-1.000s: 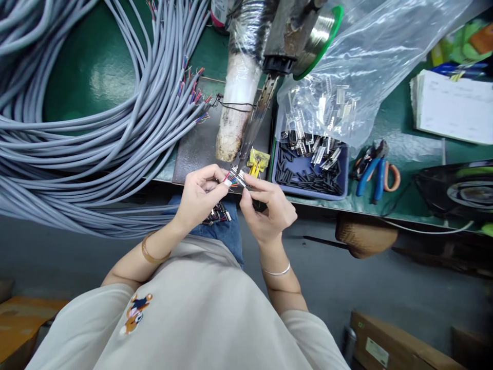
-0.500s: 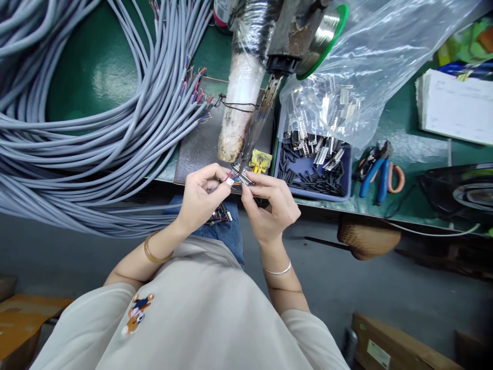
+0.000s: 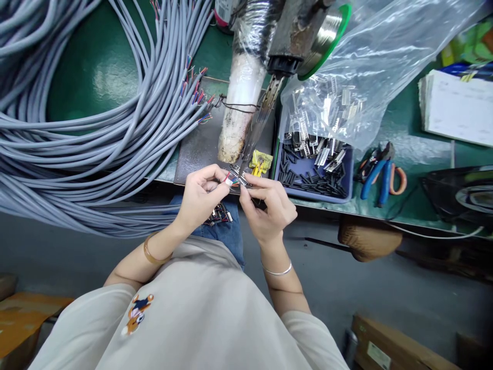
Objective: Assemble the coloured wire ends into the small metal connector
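My left hand (image 3: 203, 194) pinches a cable end whose thin coloured wires (image 3: 233, 182) fan out to the right. Between finger and thumb of my right hand (image 3: 270, 204) is a small metal connector (image 3: 242, 178) with a row of pins, held against the wire ends. Right above the connector comes the tip of a soldering iron (image 3: 257, 132), fixed pointing down; whether it touches is too small to tell. Beside it hangs a scorched white tube (image 3: 234, 118) bound with dark wire. A yellow sponge-like piece (image 3: 261, 162) lies just behind my right fingers.
Grey cables (image 3: 115, 123) with stripped ends cover the bench's left. To the right stand a blue tray (image 3: 349, 174) of connectors and black sleeves, a plastic bag (image 3: 396, 56), pliers (image 3: 379, 174) and a paper stack (image 3: 458, 108). A solder spool (image 3: 325, 41) hangs above. Wired connectors (image 3: 220, 215) lie on my lap.
My right hand has shifted slightly left, bringing the connector closer to the wires and under the iron's tip. My left hand stays nearly still.
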